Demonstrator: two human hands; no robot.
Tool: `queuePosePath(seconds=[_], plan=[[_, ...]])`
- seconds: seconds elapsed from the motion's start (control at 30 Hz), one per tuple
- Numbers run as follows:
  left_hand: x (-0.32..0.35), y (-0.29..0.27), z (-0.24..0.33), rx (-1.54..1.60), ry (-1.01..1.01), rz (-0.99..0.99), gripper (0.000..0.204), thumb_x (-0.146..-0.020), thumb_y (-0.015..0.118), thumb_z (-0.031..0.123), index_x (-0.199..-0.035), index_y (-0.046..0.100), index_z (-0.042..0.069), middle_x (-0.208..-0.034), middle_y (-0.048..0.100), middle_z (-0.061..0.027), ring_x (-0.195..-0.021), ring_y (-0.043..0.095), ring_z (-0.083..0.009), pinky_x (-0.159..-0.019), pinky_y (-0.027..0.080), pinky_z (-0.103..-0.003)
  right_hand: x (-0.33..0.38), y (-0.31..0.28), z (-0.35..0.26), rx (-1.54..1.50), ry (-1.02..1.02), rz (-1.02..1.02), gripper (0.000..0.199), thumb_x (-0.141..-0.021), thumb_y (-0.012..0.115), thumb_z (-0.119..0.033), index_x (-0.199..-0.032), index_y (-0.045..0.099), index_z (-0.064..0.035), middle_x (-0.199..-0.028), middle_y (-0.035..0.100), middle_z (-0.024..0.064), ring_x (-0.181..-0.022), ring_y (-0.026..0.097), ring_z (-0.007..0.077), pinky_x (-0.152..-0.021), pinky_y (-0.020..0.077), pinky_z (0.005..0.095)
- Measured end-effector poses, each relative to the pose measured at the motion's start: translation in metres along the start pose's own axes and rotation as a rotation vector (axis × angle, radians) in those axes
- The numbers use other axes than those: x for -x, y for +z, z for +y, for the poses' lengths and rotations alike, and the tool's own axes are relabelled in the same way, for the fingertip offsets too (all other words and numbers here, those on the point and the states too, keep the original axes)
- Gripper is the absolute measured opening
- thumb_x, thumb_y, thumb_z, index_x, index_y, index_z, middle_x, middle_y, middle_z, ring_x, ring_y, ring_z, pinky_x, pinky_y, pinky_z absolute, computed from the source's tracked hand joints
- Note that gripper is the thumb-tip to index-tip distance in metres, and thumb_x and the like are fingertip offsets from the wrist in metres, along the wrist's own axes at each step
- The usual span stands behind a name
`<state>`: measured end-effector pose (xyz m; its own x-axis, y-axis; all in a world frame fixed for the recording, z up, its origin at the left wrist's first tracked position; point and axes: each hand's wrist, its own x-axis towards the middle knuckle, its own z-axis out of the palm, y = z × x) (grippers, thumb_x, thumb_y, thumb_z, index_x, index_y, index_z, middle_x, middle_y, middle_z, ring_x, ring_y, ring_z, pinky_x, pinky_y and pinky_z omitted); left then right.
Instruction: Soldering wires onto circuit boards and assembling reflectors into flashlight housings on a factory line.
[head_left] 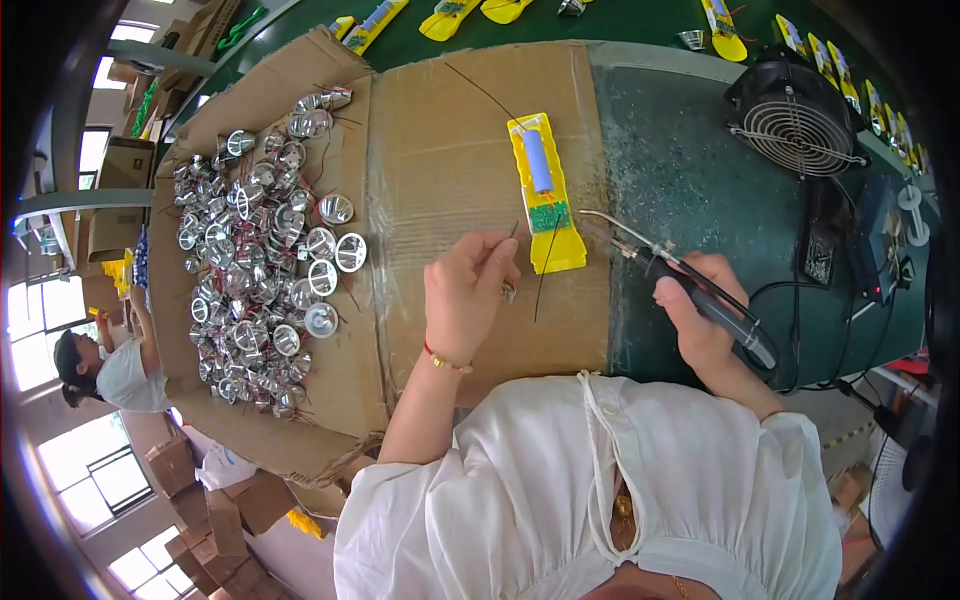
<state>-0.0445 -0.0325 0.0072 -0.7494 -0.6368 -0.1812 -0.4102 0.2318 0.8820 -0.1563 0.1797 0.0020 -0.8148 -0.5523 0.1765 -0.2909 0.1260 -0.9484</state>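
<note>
Possibly risking a scorched left hand [466,295], pinching a thin wire [545,270] at nine o'clock of the soldering iron [690,285] fisted in the right hand [700,320].

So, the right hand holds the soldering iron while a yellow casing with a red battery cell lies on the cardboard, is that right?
Not quite: the head view shows the battery cell in the yellow casing is blue, not red. The rest holds: the right hand holds the soldering iron, and the casing lies on the cardboard.
</note>
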Motion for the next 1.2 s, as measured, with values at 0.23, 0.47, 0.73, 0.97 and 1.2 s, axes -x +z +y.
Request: queuePosePath(seconds=[0.23,0.47,0.73,0.97,1.2], plan=[[0.001,0.021,-0.006,-0.029,-0.002,0.099,0.013,-0.080,0.063,0.012,-0.077,0.064,0.000,-0.068,0.060,-0.0078,-0.056,0.056,-0.0131,-0.053,0.044,-0.025,-0.004,0.012,0.004,-0.067,0.042,-0.005,0.019,-0.076,0.069,-0.012,-0.084,0.057,-0.0002,-0.066,0.060,0.0043,-0.058,0.054,0.0074,-0.053,0.0438,0.0218],[-0.004,0.029,-0.008,-0.047,0.207,0.113,0.011,-0.078,0.064,0.007,-0.073,0.060,-0.003,-0.074,0.055,-0.0066,-0.060,0.052,-0.0127,-0.054,0.043,-0.025,-0.005,0.013,0.003,-0.087,0.068,0.006,0.018,-0.076,0.068,-0.013,-0.082,0.057,-0.0001,-0.063,0.059,0.0040,-0.056,0.054,0.0063,-0.051,0.0430,0.0215],[-0.007,0.030,-0.006,-0.025,0.188,0.127,0.011,-0.075,0.065,0.008,-0.070,0.061,-0.001,-0.070,0.056,-0.0095,-0.057,0.055,-0.0184,-0.053,0.043,-0.028,-0.004,0.016,0.008,-0.096,0.076,-0.004,0.014,-0.076,0.067,-0.008,-0.081,0.056,0.0002,-0.065,0.060,0.0041,-0.058,0.054,0.0062,-0.051,0.0430,0.0207],[-0.008,0.030,-0.006,-0.043,0.166,0.117,0.013,-0.076,0.065,0.009,-0.070,0.061,-0.001,-0.070,0.057,-0.0093,-0.055,0.056,-0.0176,-0.052,0.044,-0.028,-0.006,0.014,0.003,-0.193,0.102,0.015,0.015,-0.077,0.066,-0.007,-0.084,0.055,0.0015,-0.068,0.061,0.0052,-0.061,0.056,0.0071,-0.055,0.0447,0.0205],[-0.009,0.028,-0.007,-0.021,0.137,0.098,0.011,-0.074,0.065,0.009,-0.069,0.062,-0.001,-0.071,0.057,-0.0087,-0.056,0.056,-0.0167,-0.052,0.044,-0.027,-0.012,0.024,0.006,-0.235,0.114,0.015,0.014,-0.077,0.066,-0.007,-0.082,0.056,0.0009,-0.065,0.059,0.0026,-0.059,0.053,0.0050,-0.053,0.0425,0.0192]])
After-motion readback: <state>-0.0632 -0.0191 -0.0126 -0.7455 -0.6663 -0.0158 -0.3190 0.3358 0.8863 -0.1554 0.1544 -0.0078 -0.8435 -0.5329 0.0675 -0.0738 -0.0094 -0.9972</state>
